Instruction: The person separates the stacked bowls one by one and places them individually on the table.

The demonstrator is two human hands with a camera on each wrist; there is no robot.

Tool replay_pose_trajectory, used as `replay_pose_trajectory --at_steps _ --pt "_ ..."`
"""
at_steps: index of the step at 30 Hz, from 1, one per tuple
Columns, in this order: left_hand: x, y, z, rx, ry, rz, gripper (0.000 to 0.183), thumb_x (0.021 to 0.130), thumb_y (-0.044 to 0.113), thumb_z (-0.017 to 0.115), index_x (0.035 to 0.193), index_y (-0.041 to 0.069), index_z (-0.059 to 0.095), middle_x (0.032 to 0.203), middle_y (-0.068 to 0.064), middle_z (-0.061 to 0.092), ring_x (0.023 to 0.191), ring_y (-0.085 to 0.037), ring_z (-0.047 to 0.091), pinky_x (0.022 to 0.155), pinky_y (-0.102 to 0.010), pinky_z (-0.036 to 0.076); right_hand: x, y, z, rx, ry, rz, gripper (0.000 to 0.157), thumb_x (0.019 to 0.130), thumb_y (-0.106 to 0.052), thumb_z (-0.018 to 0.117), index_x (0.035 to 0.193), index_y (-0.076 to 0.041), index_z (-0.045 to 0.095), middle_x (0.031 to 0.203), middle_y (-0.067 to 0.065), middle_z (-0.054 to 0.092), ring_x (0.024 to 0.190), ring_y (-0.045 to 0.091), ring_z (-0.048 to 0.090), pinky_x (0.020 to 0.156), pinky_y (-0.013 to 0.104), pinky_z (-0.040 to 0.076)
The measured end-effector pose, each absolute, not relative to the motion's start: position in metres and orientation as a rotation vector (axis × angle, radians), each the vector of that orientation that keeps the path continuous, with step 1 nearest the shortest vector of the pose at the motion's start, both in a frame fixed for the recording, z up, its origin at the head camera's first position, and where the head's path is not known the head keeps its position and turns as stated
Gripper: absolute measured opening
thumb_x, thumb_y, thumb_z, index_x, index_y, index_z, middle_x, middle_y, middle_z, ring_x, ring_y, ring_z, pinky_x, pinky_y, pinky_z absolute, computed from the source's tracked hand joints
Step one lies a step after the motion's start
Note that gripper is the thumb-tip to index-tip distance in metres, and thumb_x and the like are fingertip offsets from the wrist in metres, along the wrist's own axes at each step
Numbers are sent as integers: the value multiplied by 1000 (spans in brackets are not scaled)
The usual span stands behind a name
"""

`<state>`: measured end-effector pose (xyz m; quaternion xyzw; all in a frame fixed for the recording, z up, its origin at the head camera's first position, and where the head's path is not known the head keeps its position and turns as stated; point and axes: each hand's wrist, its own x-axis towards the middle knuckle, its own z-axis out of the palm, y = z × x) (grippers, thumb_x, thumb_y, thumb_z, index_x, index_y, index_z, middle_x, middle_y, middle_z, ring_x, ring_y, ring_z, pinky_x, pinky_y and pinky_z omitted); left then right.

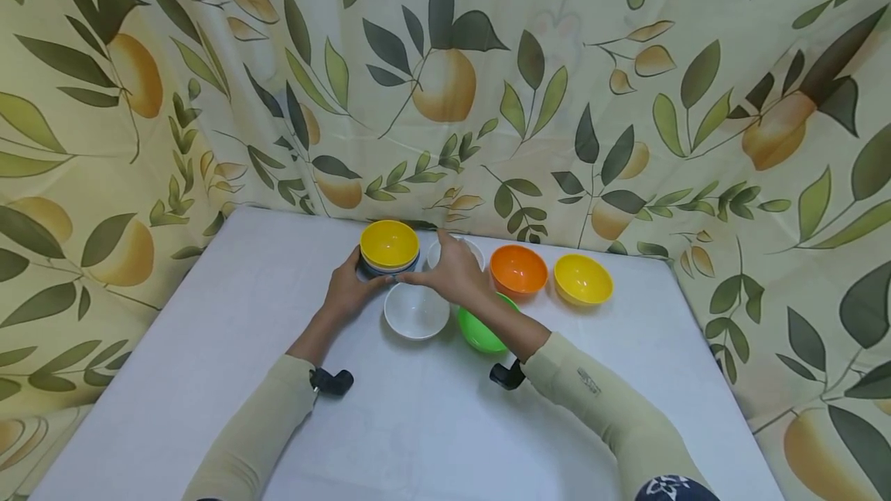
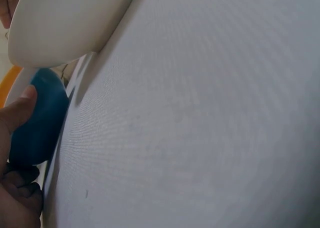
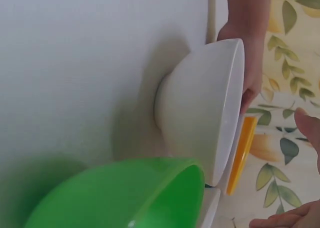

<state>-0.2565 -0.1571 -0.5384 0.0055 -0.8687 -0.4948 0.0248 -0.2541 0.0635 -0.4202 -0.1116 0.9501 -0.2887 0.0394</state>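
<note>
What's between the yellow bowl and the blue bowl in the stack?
A white bowl sits between the yellow bowl and the blue bowl; its side shows in the left wrist view.

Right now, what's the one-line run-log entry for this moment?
Left hand: grips blue bowl in yellow-topped stack | right hand: fingers spread, nothing visibly held | green bowl: partly hidden by arm

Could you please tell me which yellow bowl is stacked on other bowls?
The yellow bowl by the left hand: it is stacked above a blue bowl, while the other yellow bowl sits on the table, right of the orange bowl.
</note>
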Motion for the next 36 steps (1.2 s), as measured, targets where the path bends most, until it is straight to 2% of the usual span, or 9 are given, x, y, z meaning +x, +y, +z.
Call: replay_pose_trajectory --at_steps 4,11,17,22,28,36 --pt "-256 -158 -538 4 -2692 -1525 102 92 43 82 167 5 24 170 -17 29 156 -35 26 127 -51 22 -260 59 -421 -389 2906 -900 119 75 -59 91 162 -1 35 155 23 50 141 43 48 108 57 50" --pt "-256 -157 -537 25 -2701 -1527 100 93 40 82 167 7 24 171 -16 27 157 -35 24 127 -51 21 -271 52 -426 -435 2905 -894 123 73 -61 92 163 -1 33 159 21 47 145 43 44 113 56 45" --pt "-256 -157 -538 64 -2716 -1540 103 91 45 83 168 10 23 171 -15 26 158 -34 22 128 -52 19 -278 45 -430 -479 2914 -888 125 72 -59 93 162 1 32 157 23 48 139 41 50 110 53 50" --pt "-256 -157 -539 36 -2701 -1540 100 91 42 83 167 10 26 170 -16 30 156 -35 26 127 -52 21 -285 39 -435 -467 2934 -867 122 73 -60 92 161 2 34 152 23 53 134 39 55 106 50 53" --pt "-256 -158 -538 8 -2696 -1528 97 91 40 83 165 8 29 168 -17 33 156 -36 28 127 -53 22 -290 33 -439 -484 2956 -840 114 73 -60 91 156 2 42 140 19 62 122 35 60 100 46 56" --pt "-256 -158 -539 -2 -2685 -1534 93 92 40 82 165 12 31 166 -16 38 155 -35 31 127 -54 23 -296 24 -442 -486 2950 -731 97 71 -62 91 136 1 57 113 11 66 100 26 62 83 37 58"
